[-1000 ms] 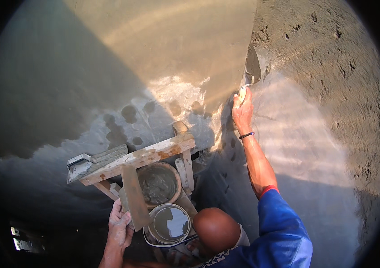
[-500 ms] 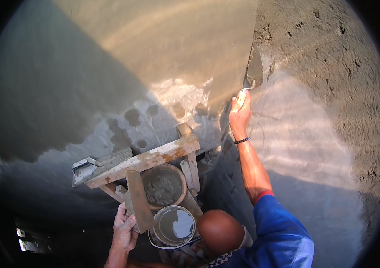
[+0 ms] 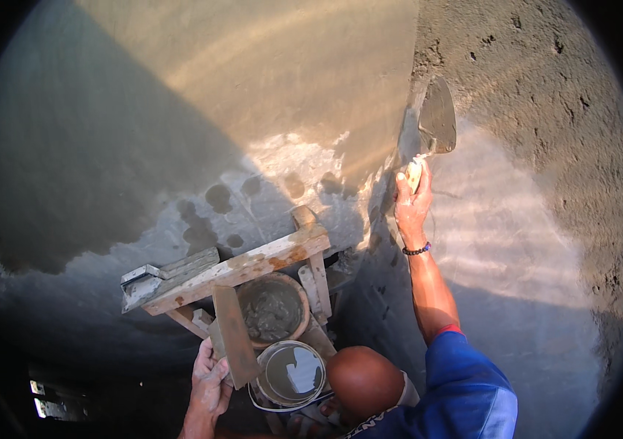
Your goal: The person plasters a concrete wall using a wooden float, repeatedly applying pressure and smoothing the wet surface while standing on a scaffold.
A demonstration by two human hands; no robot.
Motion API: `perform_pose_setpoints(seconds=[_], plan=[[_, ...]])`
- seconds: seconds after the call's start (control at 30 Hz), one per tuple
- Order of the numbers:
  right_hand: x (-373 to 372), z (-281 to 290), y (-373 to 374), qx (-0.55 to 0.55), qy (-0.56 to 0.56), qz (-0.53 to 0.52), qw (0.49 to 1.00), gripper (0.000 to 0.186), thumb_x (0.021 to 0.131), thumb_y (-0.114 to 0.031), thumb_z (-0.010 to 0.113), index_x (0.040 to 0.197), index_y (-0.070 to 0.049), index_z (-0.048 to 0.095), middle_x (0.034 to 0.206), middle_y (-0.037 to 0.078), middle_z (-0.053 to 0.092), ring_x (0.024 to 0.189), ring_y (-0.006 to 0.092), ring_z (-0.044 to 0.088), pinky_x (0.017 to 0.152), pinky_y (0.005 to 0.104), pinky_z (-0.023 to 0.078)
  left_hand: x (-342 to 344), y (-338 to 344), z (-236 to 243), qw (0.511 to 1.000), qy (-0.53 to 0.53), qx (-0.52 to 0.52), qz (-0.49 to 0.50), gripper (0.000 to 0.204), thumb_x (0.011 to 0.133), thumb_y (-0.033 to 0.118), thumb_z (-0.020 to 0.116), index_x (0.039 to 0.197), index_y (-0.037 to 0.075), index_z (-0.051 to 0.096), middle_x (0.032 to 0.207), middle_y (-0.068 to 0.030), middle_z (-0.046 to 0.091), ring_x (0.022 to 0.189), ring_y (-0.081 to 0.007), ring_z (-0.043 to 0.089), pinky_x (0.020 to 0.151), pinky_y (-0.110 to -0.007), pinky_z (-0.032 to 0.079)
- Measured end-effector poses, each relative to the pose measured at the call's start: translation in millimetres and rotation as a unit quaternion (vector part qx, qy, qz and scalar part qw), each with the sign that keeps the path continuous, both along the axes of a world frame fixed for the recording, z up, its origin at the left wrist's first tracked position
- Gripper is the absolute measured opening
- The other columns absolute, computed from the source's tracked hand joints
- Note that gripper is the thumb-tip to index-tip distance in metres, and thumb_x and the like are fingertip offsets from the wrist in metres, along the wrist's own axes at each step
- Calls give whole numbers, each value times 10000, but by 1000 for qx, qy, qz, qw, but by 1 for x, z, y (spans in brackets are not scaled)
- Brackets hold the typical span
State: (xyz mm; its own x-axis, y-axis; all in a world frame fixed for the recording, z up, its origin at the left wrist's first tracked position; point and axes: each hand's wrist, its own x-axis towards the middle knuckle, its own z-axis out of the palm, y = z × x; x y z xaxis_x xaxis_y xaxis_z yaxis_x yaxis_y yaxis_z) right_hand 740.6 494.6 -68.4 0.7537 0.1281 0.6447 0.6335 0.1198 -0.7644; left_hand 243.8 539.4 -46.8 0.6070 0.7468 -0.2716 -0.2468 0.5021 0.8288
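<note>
My right hand [image 3: 412,201] is closed round the handle of a pointed trowel [image 3: 437,117], whose blade, coated in grey mortar, lies at the rough plastered right wall [image 3: 531,88], just beside the inner corner. My left hand [image 3: 207,384] grips a flat rectangular board [image 3: 234,336] at the lower left. Next to that board are a round bowl [image 3: 266,311] of wet grey mortar and, nearer me, a bucket [image 3: 291,373] of cloudy water.
A spattered wooden frame [image 3: 231,272] stands over the bowl, with a metal plastering float [image 3: 143,291] at its left end. Smooth plaster covers the left wall [image 3: 304,58], patchy and damp lower down. My bent knee [image 3: 364,382] is beside the bucket.
My right hand and the trowel have shifted right, away from the corner line, and slightly lower than a second ago. My left hand still grips the board.
</note>
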Motion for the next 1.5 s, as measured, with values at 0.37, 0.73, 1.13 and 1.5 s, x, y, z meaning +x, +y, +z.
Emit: perform_pose_setpoints(seconds=[0.37, 0.73, 1.13, 1.5], plan=[[-11, 1, -14, -61, -27, -126, 990, 575, 964, -197, 635, 1464, -8, 424, 1175, 249, 673, 1050, 349, 677, 911, 420, 508, 6, 4, 0, 1000, -17, 7, -12, 614, 887, 115, 762, 1392, 29, 425, 1241, -92, 631, 1093, -185, 657, 941, -350, 569], [-44, 5, -30, 27, 132, 211, 968, 547, 985, -131, 621, 1482, -44, 410, 814, 41, 566, 573, 75, 518, 494, 240, 455, -11, -4, 6, 1000, -9, -1, 3, 621, 885, 150, 771, 1393, 43, 430, 1251, -78, 623, 1098, -171, 651, 946, -341, 562], [-149, -28, -77, -540, -35, 414, 732, 487, 839, -94, 685, 1315, -58, 588, 821, 224, 689, 759, 424, 681, 716, 439, 541, -55, -4, 8, 996, 27, -14, 78, 614, 914, 159, 745, 1427, 43, 428, 1264, -71, 632, 1129, -147, 638, 969, -320, 545], [-215, -75, 42, -431, -143, 620, 639, 421, 939, -223, 675, 1304, -25, 611, 1080, 209, 690, 964, 318, 683, 847, 417, 535, -22, -16, 4, 996, -75, -52, 26, 577, 968, 252, 681, 1441, 31, 435, 1313, -69, 616, 1163, -163, 630, 982, -331, 533]])
